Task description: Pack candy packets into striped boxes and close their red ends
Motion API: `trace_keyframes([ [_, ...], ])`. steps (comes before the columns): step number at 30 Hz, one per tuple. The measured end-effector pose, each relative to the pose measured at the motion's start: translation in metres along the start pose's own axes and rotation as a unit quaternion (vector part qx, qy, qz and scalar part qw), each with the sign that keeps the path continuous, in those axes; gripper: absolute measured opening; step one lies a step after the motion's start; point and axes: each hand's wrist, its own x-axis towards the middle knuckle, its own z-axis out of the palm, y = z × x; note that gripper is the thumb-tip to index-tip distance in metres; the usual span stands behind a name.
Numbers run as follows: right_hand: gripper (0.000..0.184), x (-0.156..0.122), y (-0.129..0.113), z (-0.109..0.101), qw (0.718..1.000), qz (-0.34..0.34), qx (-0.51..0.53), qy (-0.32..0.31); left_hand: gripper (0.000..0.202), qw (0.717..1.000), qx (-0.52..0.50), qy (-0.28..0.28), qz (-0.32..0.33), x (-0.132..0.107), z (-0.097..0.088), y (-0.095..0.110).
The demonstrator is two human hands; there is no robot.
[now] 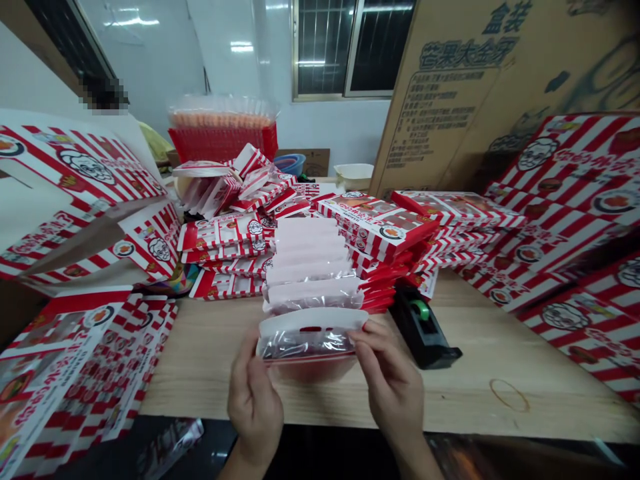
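Two hands are at work, and neither is released: your left hand (255,407) and your right hand (387,380) each pinch one side of a clear pouch with a white header (310,343), held at the near end of the worktop (210,380). Just beyond it, a fanned row of similar pouches (307,267) lies overlapped, its right side against a stack of red-and-white striped cartons (377,227). As things stand, you have several pouches lined up and many cartons stacked at centre. Flat printed carton blanks remain at your near left (85,373) and far right (565,200), and a loose pile of opened cartons (230,187) lies at far centre. A black tape dispenser (423,327) sits right of the pouches, apart from your right hand.
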Motion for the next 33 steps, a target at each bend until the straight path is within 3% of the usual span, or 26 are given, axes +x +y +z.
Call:
trace_keyframes([
  [2,0.014,0.006,-0.002,-0.002,0.995,0.069,0.076,0.010,0.037,0.990,-0.074,-0.033,-0.119,0.006,-0.004,0.002],
  [5,0.042,0.009,-0.001,-0.009,0.969,0.145,0.201,-0.005,0.040,0.927,-0.213,-0.193,-0.240,0.027,-0.014,0.011],
  [6,0.046,0.009,-0.001,-0.012,0.961,0.154,0.226,-0.029,0.040,0.897,-0.252,-0.249,-0.264,0.036,-0.018,0.015],
  [8,0.034,0.008,-0.001,-0.018,0.955,0.151,0.241,-0.079,0.033,0.851,-0.290,-0.339,-0.277,0.052,-0.022,0.021],
  [10,0.018,0.007,-0.001,-0.021,0.962,0.122,0.226,-0.096,0.023,0.835,-0.291,-0.394,-0.249,0.064,-0.022,0.025],
  [16,0.014,0.010,-0.014,-0.015,0.988,0.041,0.138,-0.061,0.031,0.862,-0.233,-0.436,-0.112,0.074,-0.015,0.036],
  [20,0.027,0.011,-0.021,-0.015,0.988,0.020,0.123,-0.086,0.036,0.872,-0.169,-0.459,-0.033,0.072,-0.019,0.044],
  [24,0.031,0.013,-0.019,-0.021,0.982,0.008,0.133,-0.131,0.033,0.873,-0.192,-0.448,-0.028,0.069,-0.019,0.043],
  [28,0.015,0.018,-0.021,-0.027,0.973,0.042,0.123,-0.189,0.028,0.866,-0.184,-0.463,-0.041,0.071,-0.017,0.039],
  [33,0.032,0.016,-0.031,-0.024,0.989,0.047,0.004,-0.142,0.021,0.872,-0.133,-0.471,-0.003,0.075,-0.020,0.039],
])
